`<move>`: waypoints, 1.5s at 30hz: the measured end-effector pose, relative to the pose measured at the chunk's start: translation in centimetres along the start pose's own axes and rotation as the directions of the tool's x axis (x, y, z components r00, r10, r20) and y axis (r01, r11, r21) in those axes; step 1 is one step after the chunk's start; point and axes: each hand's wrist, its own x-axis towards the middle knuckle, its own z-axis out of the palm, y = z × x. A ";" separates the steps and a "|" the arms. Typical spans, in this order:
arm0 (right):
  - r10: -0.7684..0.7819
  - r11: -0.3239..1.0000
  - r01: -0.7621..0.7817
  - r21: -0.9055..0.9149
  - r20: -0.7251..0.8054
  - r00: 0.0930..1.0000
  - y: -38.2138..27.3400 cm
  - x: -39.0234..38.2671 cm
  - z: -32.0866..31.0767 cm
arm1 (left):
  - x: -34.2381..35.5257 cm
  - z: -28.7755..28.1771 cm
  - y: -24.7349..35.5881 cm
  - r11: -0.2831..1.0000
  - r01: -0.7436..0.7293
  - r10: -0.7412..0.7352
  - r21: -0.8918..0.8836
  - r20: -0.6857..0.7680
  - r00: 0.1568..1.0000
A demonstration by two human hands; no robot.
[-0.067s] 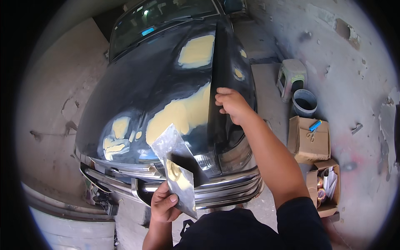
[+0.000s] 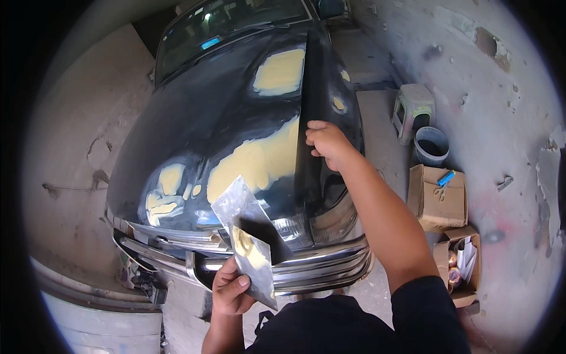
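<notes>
Windshield (image 2: 242, 13) is cropped; plate (image 2: 259, 274) partly hides left hand (image 2: 232, 290).

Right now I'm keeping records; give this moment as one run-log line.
left hand: holding metal plate with cream paste; right hand: near hood, grip unclear; hood: cream patches

The hood (image 2: 171, 127) shows a painted, semi-gloss finish. The filler patch (image 2: 253, 157) on the hood is smooth and matt. The handheld sheet (image 2: 260, 277) before it appears metallic, scuffed. The bumper (image 2: 321, 262) below is glossy metal.
</notes>
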 end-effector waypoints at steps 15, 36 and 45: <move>-0.014 0.958 0.055 -0.282 0.144 0.990 3.2 -8.9 3.1 | -2.8 -5.0 1.7 0.994 -0.032 0.036 -0.104 0.035 0.999; -0.295 0.891 0.099 0.444 0.399 0.868 10.8 -28.2 18.1 | -11.1 -15.5 6.6 0.873 0.450 -0.344 -0.189 0.418 0.841; -0.284 0.847 0.079 0.525 0.323 0.903 11.0 -29.9 20.4 | -12.1 -13.5 7.0 0.880 0.426 -0.295 -0.210 0.460 0.837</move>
